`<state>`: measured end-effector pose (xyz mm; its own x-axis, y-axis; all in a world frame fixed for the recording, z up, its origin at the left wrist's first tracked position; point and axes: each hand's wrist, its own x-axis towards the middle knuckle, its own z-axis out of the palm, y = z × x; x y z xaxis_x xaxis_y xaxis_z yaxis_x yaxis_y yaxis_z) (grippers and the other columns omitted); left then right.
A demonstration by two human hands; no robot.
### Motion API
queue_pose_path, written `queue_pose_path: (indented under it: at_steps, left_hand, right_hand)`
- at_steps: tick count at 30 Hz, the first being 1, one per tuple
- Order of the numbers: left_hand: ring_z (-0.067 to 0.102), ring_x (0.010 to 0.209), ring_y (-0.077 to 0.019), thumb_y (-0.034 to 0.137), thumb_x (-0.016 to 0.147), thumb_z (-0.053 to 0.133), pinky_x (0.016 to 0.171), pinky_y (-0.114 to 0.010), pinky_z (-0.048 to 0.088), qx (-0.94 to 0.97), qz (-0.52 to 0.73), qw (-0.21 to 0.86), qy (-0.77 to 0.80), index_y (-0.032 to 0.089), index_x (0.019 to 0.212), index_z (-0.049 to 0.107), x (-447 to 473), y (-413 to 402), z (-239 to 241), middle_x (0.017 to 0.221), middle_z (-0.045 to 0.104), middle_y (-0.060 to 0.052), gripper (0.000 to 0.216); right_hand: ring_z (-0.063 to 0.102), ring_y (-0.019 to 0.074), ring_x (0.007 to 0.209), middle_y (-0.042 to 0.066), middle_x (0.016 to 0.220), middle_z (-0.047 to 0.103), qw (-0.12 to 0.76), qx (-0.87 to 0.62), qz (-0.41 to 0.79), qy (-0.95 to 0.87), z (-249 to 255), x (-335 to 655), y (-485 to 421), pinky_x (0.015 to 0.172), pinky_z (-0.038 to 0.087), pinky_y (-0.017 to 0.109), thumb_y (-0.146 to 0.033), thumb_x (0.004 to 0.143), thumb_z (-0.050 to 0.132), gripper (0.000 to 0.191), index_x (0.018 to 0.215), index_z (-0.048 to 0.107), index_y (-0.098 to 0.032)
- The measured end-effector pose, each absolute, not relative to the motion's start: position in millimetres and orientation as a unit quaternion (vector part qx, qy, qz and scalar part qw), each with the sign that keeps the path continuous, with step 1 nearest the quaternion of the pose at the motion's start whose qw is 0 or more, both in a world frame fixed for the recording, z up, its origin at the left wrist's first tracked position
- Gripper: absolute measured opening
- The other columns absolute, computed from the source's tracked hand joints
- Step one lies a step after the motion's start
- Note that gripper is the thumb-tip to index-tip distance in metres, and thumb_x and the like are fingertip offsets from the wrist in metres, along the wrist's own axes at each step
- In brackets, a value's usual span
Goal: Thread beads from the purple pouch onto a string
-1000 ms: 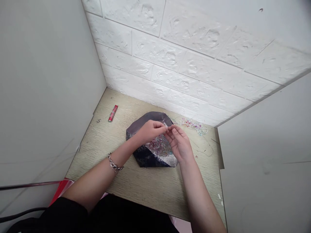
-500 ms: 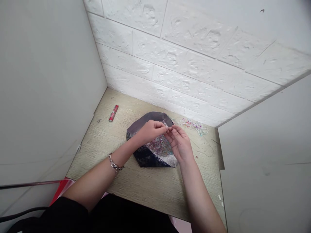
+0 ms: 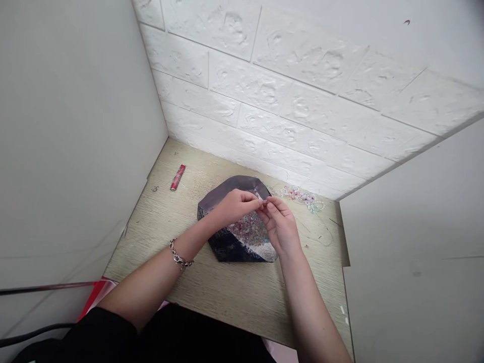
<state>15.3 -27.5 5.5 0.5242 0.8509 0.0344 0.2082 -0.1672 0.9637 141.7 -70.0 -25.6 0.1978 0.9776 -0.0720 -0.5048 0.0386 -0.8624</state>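
Note:
My left hand (image 3: 239,205), with a silver chain bracelet (image 3: 179,256) on its wrist, pinches with thumb and forefinger over a dark tray (image 3: 226,247) of folded sheet. Its fingertips almost meet those of my right hand (image 3: 280,222), which pinches at the same spot. What lies between the fingertips is too small to make out. Below the hands, a heap of small pink, clear and bluish beads (image 3: 249,229) fills the tray's middle. My hands cover part of the beads and of the tray's far side.
Strung beads (image 3: 302,195) lie in loops by the white brick-patterned wall (image 3: 264,101). A red tube (image 3: 177,178) rests at the back left of the wooden table (image 3: 227,295), near a small metal piece (image 3: 155,189). Panels stand on both sides.
Both hands stay pinched together over the tray, with only a slight shift of the fingertips. The whole view has moved down by a few pixels.

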Motion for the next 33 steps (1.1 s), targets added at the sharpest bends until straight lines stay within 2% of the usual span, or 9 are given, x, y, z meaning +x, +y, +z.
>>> queue_pose_path:
  at_steps: [12,18,21,26,29,33]
  left_hand:
    - [0.03,0.044,-0.0039,0.033,0.069,0.045,0.039,-0.018,0.022,0.702,0.282,0.538,0.371,0.013,0.053,0.051,15,-28,4,0.049,0.034,0.004,0.027]
    - [0.026,0.037,-0.0041,0.042,0.07,0.045,0.037,-0.02,0.017,0.667,0.258,0.584,0.384,0.015,0.05,0.044,14,-26,2,0.043,0.028,0.005,0.033]
    - [0.02,0.035,-0.004,0.049,0.07,0.044,0.035,-0.021,0.014,0.644,0.254,0.621,0.368,0.017,0.047,0.036,13,-23,-2,0.041,0.022,0.006,0.04]
    - [0.016,0.035,-0.0037,0.05,0.069,0.048,0.035,-0.021,0.01,0.625,0.228,0.672,0.325,0.018,0.053,0.04,11,-21,-4,0.042,0.021,0.007,0.037]
    - [0.013,0.036,-0.0034,0.048,0.069,0.05,0.035,-0.022,0.008,0.598,0.213,0.711,0.304,0.018,0.053,0.037,10,-20,-3,0.042,0.017,0.007,0.036]
    - [0.011,0.037,-0.003,0.046,0.069,0.051,0.035,-0.022,0.006,0.578,0.203,0.733,0.295,0.017,0.053,0.036,9,-20,-1,0.043,0.016,0.008,0.036]
  right_hand:
    - [0.058,0.0083,0.069,-0.002,0.068,0.061,0.643,-0.41,0.578,-0.29,-25,141,-70,0.076,0.046,0.026,-0.018,0.062,0.061,0.01,0.072,0.058,-0.018]
    - [0.057,0.0091,0.068,-0.002,0.068,0.062,0.628,-0.425,0.566,-0.323,-28,141,-69,0.075,0.045,0.028,-0.023,0.062,0.063,0.01,0.07,0.06,-0.018]
    - [0.055,0.0109,0.067,-0.001,0.067,0.06,0.607,-0.491,0.461,-0.422,-27,143,-71,0.072,0.045,0.029,-0.028,0.064,0.061,0.01,0.066,0.061,-0.018]
    - [0.053,0.0121,0.071,0.001,0.072,0.058,0.507,-0.558,0.127,-0.644,-19,144,-79,0.069,0.042,0.026,-0.026,0.073,0.053,0.011,0.068,0.061,-0.02]
    - [0.054,0.0115,0.067,0.001,0.07,0.06,0.485,-0.535,0.052,-0.689,-18,146,-82,0.064,0.042,0.024,-0.025,0.076,0.049,0.013,0.073,0.061,-0.02]
    - [0.055,0.0113,0.065,0.001,0.069,0.062,0.476,-0.537,0.025,-0.696,-18,146,-83,0.063,0.042,0.023,-0.024,0.077,0.048,0.013,0.076,0.061,-0.02]
